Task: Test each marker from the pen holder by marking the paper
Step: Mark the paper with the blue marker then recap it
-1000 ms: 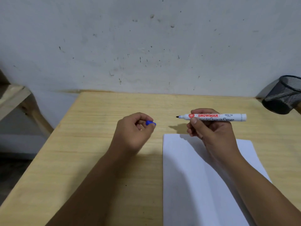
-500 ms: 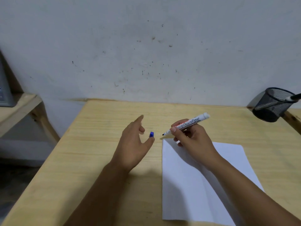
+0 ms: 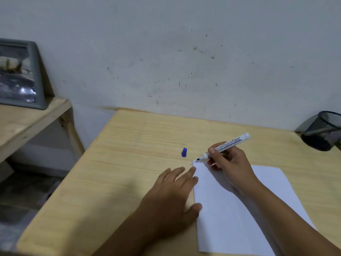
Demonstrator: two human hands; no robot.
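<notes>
Your right hand [image 3: 227, 164] is gripping the uncapped marker [image 3: 224, 146], its tip touching the paper's [image 3: 230, 215] 11 o'clock corner. Your left hand [image 3: 171, 198] is lying open and empty, fingers spread, pressing the paper's left edge. The blue cap [image 3: 184, 152] is standing at the tip's 10 o'clock, the pen holder [image 3: 322, 131] sitting at 2 o'clock.

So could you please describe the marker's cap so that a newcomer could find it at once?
Start at the light wooden table, then the white paper sheet on it. Just beyond the sheet's far left corner stands the small blue plastic cap, the only blue thing there.
</notes>
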